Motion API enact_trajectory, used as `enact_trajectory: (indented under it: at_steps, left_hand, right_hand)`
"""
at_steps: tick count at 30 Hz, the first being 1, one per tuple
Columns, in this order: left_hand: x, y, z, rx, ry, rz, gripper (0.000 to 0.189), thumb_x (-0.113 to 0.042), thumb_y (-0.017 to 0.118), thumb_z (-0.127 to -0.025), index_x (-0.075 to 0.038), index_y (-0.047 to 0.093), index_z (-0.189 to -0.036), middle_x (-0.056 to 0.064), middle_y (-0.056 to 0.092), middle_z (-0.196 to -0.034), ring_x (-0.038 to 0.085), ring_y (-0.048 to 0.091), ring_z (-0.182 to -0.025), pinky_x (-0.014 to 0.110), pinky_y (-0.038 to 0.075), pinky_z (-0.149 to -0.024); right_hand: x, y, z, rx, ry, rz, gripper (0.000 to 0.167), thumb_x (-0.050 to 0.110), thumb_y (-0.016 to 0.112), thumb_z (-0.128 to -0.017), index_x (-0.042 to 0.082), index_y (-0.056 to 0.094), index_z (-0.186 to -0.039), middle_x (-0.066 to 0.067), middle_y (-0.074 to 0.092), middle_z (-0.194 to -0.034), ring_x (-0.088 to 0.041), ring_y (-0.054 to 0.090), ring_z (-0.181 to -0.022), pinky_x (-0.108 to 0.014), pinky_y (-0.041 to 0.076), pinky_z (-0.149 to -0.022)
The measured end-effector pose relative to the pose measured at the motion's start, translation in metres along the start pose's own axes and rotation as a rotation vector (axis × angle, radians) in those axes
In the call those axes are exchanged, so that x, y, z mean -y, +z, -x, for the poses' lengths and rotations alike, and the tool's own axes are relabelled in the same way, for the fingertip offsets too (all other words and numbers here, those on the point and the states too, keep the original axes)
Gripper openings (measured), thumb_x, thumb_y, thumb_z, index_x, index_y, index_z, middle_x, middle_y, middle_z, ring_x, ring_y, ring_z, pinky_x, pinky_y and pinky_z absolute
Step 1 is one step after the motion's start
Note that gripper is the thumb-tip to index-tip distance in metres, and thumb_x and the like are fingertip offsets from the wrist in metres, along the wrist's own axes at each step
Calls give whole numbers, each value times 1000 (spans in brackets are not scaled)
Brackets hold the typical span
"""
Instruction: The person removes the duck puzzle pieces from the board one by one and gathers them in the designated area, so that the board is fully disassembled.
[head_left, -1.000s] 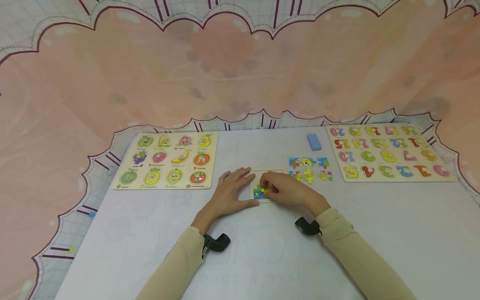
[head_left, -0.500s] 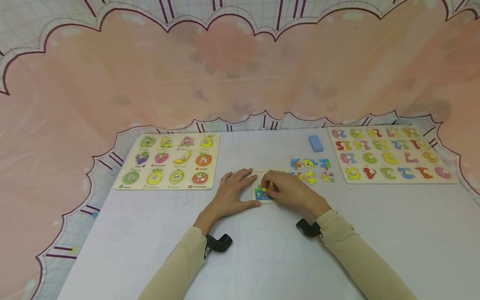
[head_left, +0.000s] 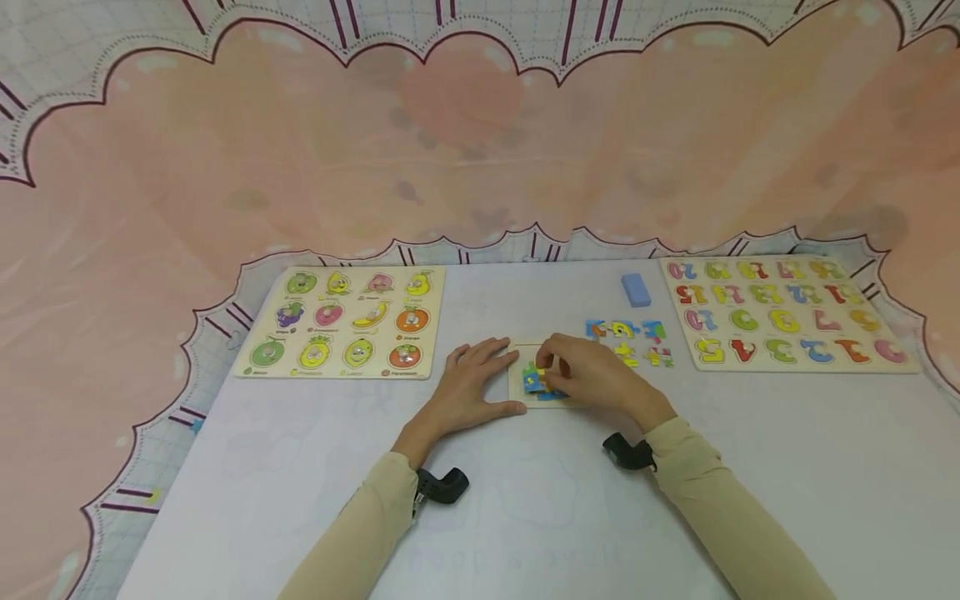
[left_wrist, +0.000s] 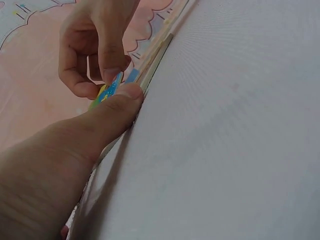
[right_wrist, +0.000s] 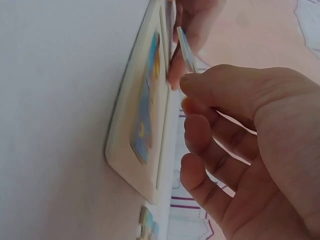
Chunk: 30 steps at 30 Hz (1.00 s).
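My right hand (head_left: 600,375) pinches a blue, green and yellow jigsaw piece (left_wrist: 111,89) between thumb and forefinger. The piece (right_wrist: 185,47) is raised and tilted above a small wooden puzzle board (right_wrist: 127,172), its other fingers loosely bent. Blue pieces (right_wrist: 144,125) lie along the near side of the board's recess. My left hand (head_left: 467,387) lies spread at the board's left side, fingertips at its far left corner and thumb at the near left corner. In the head view the right hand hides most of the board's right part.
Several loose jigsaw pieces (head_left: 624,330) lie right of the board, partly hidden by my right hand. Behind them is a blue block (head_left: 636,290). A fruit puzzle board (head_left: 375,372) lies at left and a number puzzle board (head_left: 802,365) at right. A patterned cloth (head_left: 465,167) hangs behind.
The right hand has lifted the jigsaw piece up from the board's near left corner and moved slightly right. The left hand keeps its place at the board. The head view has shifted slightly.
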<state>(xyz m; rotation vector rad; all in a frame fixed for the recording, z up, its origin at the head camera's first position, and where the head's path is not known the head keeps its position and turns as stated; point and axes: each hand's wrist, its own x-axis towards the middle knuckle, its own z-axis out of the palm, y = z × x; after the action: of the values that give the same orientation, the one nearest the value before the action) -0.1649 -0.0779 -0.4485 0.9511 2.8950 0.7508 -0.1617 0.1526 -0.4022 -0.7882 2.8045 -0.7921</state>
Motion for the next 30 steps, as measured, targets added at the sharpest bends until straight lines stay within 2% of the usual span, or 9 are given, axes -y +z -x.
enact_trajectory:
  at_steps: [7,13,20,26,30]
  left_hand:
    - [-1,1,0,-1,7,-16,80,-59,70,-74,-21,47,-141,0,36,-151,20,29,-142,51,18,-114]
    - [-1,-1,-1,-13,18,-30,80,-59,70,-74,-20,47,-140,1,37,-151,22,31,-140,51,20,-113]
    - [0,1,-2,2,10,-30,80,-60,69,-74,-21,46,-141,0,36,-151,21,29,-141,51,19,-114]
    - [1,2,-2,3,11,-23,80,-60,69,-75,-22,46,-141,0,35,-152,21,29,-141,51,18,-114]
    - [2,2,-2,-7,15,-25,80,-60,69,-75,-22,46,-141,0,36,-152,21,29,-141,50,18,-114]
  right_hand:
    - [-10,-7,8,17,45,-58,12,18,65,-88,18,59,-99,6,59,-84,-10,50,-70,-23,44,-56]
    - [-18,-12,17,7,74,-57,13,20,65,-88,21,58,-99,6,57,-82,-10,50,-70,-24,44,-58]
    - [-28,-16,27,-29,53,-65,13,15,66,-86,18,60,-97,5,58,-83,-11,51,-73,-23,45,-62]
    - [-38,-19,36,-25,79,-30,13,17,66,-87,19,60,-98,6,59,-85,-10,51,-75,-23,45,-64]
    - [-43,-21,40,-48,49,-28,13,13,66,-86,15,61,-98,5,60,-86,-11,51,-76,-23,46,-65]
